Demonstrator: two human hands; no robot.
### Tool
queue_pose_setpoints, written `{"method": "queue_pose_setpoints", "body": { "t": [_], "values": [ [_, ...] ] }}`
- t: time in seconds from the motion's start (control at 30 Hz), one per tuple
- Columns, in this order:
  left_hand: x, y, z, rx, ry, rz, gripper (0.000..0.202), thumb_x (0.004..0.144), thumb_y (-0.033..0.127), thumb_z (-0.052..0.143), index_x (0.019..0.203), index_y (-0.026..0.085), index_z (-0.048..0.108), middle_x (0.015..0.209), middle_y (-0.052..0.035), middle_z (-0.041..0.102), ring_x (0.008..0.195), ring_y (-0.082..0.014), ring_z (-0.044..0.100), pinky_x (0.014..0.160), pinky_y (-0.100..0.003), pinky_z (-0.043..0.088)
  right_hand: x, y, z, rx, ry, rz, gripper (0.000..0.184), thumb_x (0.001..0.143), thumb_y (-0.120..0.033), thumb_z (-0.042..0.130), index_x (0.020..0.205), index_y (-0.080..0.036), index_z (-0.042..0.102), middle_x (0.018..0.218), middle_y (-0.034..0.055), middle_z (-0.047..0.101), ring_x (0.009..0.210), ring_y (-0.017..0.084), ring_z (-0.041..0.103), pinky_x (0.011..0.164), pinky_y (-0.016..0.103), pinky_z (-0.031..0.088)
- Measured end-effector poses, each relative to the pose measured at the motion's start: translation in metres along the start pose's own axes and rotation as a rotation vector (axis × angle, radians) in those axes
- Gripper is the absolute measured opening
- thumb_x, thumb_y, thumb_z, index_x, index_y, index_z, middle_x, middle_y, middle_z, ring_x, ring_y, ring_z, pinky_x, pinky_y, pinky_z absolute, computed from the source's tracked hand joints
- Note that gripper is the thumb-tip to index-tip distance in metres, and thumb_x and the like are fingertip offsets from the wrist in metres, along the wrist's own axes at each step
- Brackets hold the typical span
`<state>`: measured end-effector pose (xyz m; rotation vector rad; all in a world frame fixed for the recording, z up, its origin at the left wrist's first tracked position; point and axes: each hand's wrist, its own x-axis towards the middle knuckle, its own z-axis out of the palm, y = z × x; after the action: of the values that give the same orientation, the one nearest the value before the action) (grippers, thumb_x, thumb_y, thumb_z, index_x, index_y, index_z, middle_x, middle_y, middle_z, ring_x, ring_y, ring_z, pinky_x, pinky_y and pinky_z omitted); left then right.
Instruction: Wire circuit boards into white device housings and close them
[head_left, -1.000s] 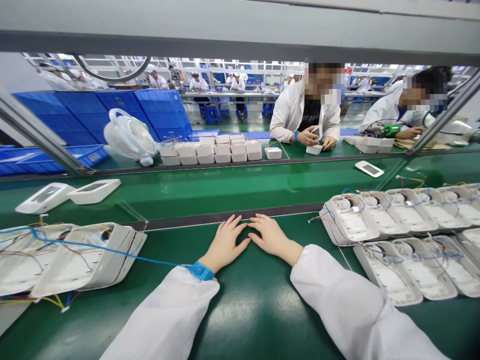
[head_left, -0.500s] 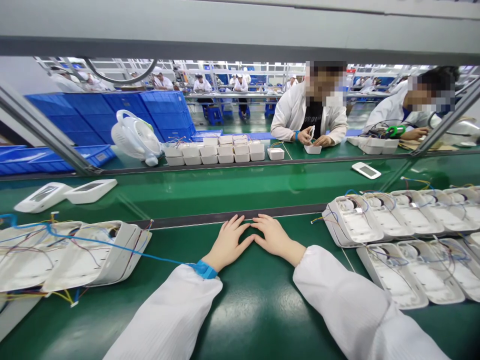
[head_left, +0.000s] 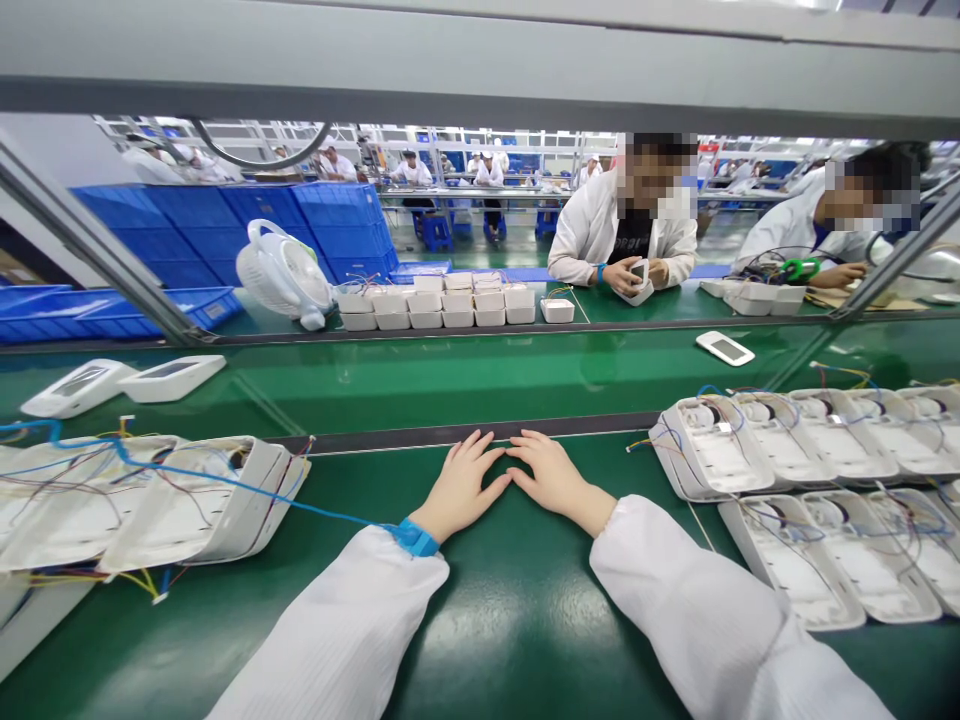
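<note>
My left hand [head_left: 463, 487] lies palm down on the green bench top [head_left: 517, 620], fingers stretched toward the dark strip [head_left: 390, 437]. A blue wrist strap [head_left: 415, 538] with a blue cord circles that wrist. Beside it, my right hand [head_left: 553, 472] rests flat in the same way, and the two thumbs nearly meet. Neither hand holds anything. To the left are white plastic housings [head_left: 176, 505] with loose coloured wires. More wired white housings [head_left: 724, 455] stand in two rows to the right.
On the conveyor belt lie two white panels with dark windows [head_left: 172, 378] at left and another white panel [head_left: 725, 348] at right. Across it are a white fan [head_left: 281, 272], stacked small housings [head_left: 442, 300], blue crates [head_left: 341, 230] and two co-workers in white coats [head_left: 577, 235].
My hands keep the same pose while the view shifts slightly. The panels on the belt move a little left. The co-worker opposite now holds up and tilts a white housing.
</note>
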<state>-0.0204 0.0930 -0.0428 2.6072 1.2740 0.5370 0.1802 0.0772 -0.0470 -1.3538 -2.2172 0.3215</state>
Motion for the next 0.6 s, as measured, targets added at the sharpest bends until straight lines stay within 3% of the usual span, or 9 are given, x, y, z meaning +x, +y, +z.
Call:
{"method": "queue_pose_setpoints", "body": {
  "t": [0.6],
  "values": [
    [-0.0002,-0.0009,0.0011,-0.016,0.013,0.008,0.046,0.09,0.041,0.057,0.132,0.022,0.056,0.149,-0.0139,0.046,0.144,-0.0334,0.033,0.114,-0.06,0.028,0.0,-0.0009,-0.0005,-0.004,0.002,0.001,0.035,0.088,-0.025,0.064,0.122,-0.02,0.067,0.135,0.0092,0.06,0.134,0.028,0.045,0.111,0.049,0.037]
  ]
}}
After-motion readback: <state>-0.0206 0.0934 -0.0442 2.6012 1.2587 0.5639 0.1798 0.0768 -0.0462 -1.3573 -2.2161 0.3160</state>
